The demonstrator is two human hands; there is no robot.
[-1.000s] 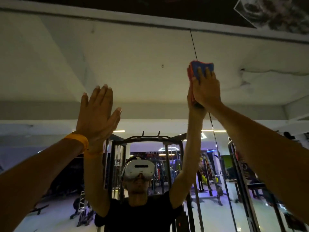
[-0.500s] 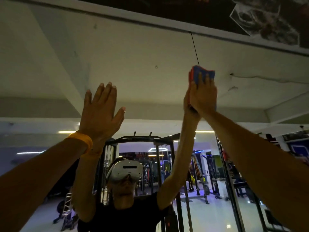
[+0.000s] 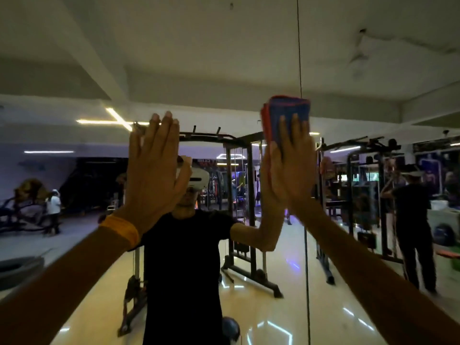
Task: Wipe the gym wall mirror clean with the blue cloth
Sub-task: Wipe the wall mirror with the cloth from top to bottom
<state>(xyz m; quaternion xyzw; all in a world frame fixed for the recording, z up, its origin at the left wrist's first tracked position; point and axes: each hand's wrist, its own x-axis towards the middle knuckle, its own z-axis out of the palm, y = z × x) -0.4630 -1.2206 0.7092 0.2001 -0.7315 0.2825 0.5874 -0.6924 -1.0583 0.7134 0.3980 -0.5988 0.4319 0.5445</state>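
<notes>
The blue cloth is folded into a thick pad, with a red-orange edge showing along its top and left side. It sits flat and upright against the mirror, pinned there by the flat right hand. The mirror's a big wall panel, pretty dim, with a thin dark vertical seam running straight down behind the cloth.
</notes>
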